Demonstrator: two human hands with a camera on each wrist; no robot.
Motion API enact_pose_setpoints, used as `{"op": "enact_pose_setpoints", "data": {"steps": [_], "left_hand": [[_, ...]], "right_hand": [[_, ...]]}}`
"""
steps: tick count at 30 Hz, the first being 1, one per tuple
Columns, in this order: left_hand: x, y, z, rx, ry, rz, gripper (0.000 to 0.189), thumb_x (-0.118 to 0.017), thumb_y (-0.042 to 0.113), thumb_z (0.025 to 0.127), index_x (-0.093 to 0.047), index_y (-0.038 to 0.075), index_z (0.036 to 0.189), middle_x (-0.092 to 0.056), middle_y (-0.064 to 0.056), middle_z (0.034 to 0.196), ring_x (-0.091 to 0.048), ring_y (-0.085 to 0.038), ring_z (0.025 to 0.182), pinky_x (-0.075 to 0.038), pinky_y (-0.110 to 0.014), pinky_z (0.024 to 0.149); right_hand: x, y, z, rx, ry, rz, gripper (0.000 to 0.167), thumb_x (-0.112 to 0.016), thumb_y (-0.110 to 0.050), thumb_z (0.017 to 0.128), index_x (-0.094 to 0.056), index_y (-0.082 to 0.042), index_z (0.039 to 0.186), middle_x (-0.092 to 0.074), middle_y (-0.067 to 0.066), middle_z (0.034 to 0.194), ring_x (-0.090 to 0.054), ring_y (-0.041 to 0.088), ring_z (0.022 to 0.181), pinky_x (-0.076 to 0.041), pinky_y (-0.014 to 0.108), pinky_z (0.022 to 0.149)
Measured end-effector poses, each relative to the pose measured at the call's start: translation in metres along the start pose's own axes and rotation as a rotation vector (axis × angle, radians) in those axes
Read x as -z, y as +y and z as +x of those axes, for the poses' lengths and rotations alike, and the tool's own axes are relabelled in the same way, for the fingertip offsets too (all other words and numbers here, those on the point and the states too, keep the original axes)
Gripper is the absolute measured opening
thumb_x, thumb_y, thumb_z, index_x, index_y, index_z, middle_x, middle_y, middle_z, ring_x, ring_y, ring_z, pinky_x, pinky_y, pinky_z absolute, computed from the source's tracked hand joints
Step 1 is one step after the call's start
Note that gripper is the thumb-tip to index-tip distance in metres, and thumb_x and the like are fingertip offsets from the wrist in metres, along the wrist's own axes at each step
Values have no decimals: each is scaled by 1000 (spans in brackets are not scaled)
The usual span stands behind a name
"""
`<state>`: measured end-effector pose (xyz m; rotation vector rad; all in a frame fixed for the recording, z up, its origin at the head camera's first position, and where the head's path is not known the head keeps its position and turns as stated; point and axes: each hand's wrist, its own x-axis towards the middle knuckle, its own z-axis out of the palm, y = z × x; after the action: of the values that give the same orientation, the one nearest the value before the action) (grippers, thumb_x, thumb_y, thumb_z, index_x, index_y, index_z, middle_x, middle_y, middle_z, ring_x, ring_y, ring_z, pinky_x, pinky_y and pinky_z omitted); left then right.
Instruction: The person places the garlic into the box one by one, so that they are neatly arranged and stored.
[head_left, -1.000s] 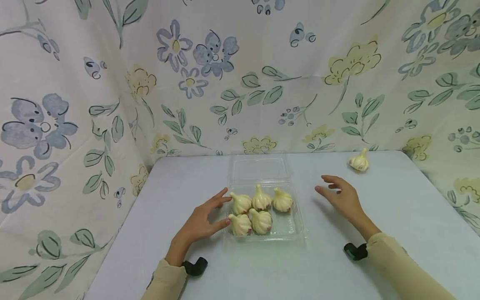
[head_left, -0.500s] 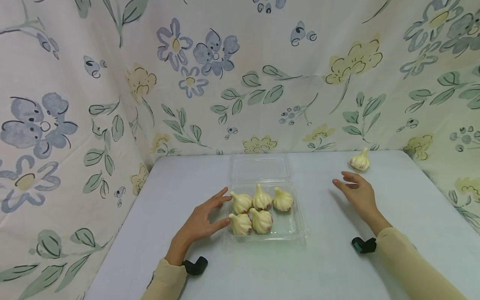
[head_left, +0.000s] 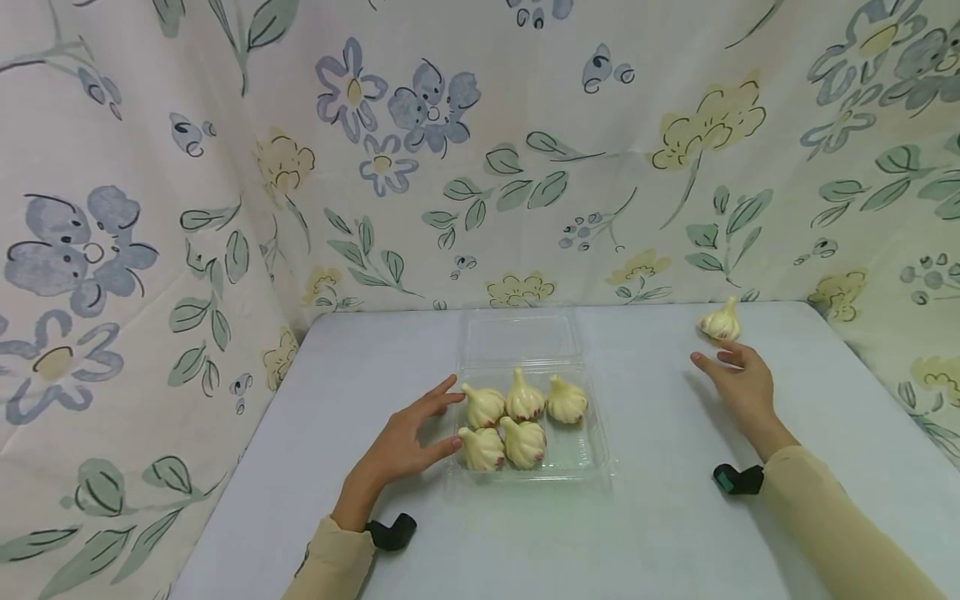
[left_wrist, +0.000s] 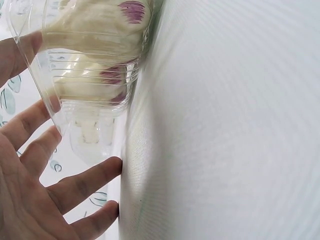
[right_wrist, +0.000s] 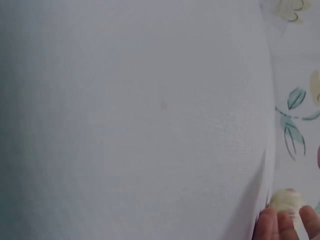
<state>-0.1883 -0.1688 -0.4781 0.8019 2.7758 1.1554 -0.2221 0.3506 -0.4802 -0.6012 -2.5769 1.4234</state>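
A clear plastic clamshell box (head_left: 573, 454) stands in the middle with its lid (head_left: 519, 337) folded back. Inside sit several garlic bulbs (head_left: 525, 443), pale with purplish marks. My left hand (head_left: 397, 450) is at the box's left side, fingers spread; in the left wrist view its thumb and some fingertips (left_wrist: 35, 41) touch the rim, while two other fingertips rest on the table. A lone garlic bulb (head_left: 720, 322) lies near the far right edge. Just in front of it hovers my right hand (head_left: 746, 392), thumb and fingers apart and holding nothing; the right wrist view shows this bulb partly behind the fingers.
The white table (head_left: 645, 533) ends at the back against a flowered cloth (head_left: 525, 208), which also hangs along both sides. A black wrist camera (head_left: 738, 479) sits on the right wrist, another black camera (head_left: 393, 532) on the left.
My right hand has moved to the right and slightly away from me, up to the lone garlic bulb. The left hand, the box and its bulbs stay where they were.
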Motion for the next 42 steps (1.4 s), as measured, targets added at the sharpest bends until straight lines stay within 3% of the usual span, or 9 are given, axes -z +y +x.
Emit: {"op": "enact_pose_setpoints", "data": {"steps": [7, 19, 24, 28, 31, 32, 35, 39, 42], "left_hand": [[0, -1, 0, -4, 2, 4, 64, -72, 49, 92, -52, 28, 149, -28, 15, 168, -60, -27, 133, -41, -63, 111], [0, -2, 0, -1, 6, 10, 62, -71, 50, 92, -51, 36, 148, -28, 15, 168, -60, -25, 134, -41, -62, 112], [0, -2, -1, -3, -3, -1, 62, -71, 49, 92, -51, 33, 149, -28, 14, 168, -59, -27, 135, -41, -62, 112], [0, -2, -1, -9, -3, -11, 63, -72, 48, 92, -51, 30, 149, -28, 13, 168, -59, -28, 134, -41, -63, 112], [0, -1, 0, -4, -4, -9, 63, -71, 49, 92, -51, 30, 149, -27, 15, 168, -59, -28, 135, -41, -63, 112], [0, -1, 0, -1, -4, -10, 63, -71, 49, 92, -51, 31, 149, -27, 15, 168, -59, -28, 135, -41, -63, 112], [0, 0, -1, 4, -5, -7, 63, -72, 49, 92, -52, 31, 149, -28, 15, 168, -59, -28, 135, -40, -62, 112], [1, 1, -1, 0, -6, -10, 63, -72, 48, 92, -52, 29, 149, -29, 12, 168, -59, -29, 135, -41, -62, 112], [1, 1, -1, -1, -4, -8, 64, -72, 48, 92, -53, 27, 149, -28, 13, 168, -59, -28, 134, -41, -62, 112]], "right_hand": [[5, 0, 12, -143, 43, 51, 95, -65, -61, 91, -25, -11, 162, -38, 20, 159, -43, 36, 134, -42, 22, 77], [8, 0, 24, -163, 63, 63, 98, -64, -59, 93, -15, -14, 164, -32, 20, 164, -40, 38, 141, -40, 24, 81], [9, -1, 26, -165, 46, 62, 98, -62, -57, 94, -11, -13, 165, -26, 21, 166, -37, 41, 145, -46, 39, 96], [12, -1, 32, -143, 40, 55, 98, -62, -54, 96, -7, -11, 165, -22, 23, 167, -41, 43, 141, -49, 28, 87], [15, 3, 37, -120, 36, 60, 98, -61, -52, 96, -5, -11, 165, -19, 24, 167, -43, 44, 138, -41, 13, 73], [16, 4, 39, -115, 32, 59, 98, -61, -51, 96, -4, -11, 165, -18, 24, 168, -42, 44, 139, -42, 13, 73], [17, 7, 42, -99, 8, 54, 98, -59, -53, 97, -2, -10, 164, -14, 25, 168, -36, 47, 145, -52, 31, 92], [20, 6, 46, -78, -46, 21, 101, -55, -58, 97, 1, -7, 164, -10, 29, 168, -21, 53, 151, -32, 62, 117], [22, 4, 49, -66, -85, -1, 104, -53, -61, 97, 3, -4, 163, -8, 34, 166, -16, 56, 151, -27, 67, 118]]}}
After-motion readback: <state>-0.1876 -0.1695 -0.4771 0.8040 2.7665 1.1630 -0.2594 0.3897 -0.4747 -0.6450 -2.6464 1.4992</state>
